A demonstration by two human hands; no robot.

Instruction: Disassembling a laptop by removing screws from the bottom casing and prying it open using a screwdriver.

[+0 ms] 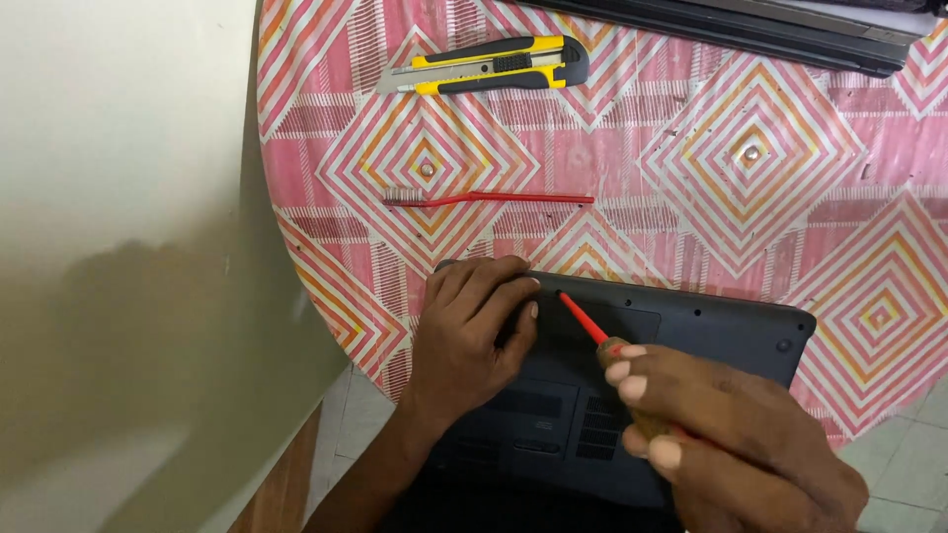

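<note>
A dark grey laptop (711, 331) lies upside down at the near edge of a table, its vents and panels facing up. My left hand (469, 331) rests flat on its left rear corner, pressing it down. My right hand (731, 434) grips a screwdriver with a red shaft (585, 322). The tip touches the laptop's underside near the back edge, just right of my left fingers.
The table wears a pink, white and orange diamond-patterned cloth (750, 178). A red toothbrush (484, 199) lies beyond the laptop. A yellow and black utility knife (494, 67) sits farther back. A dark flat device (790, 30) lies at the far edge. A pale wall (118, 197) stands left.
</note>
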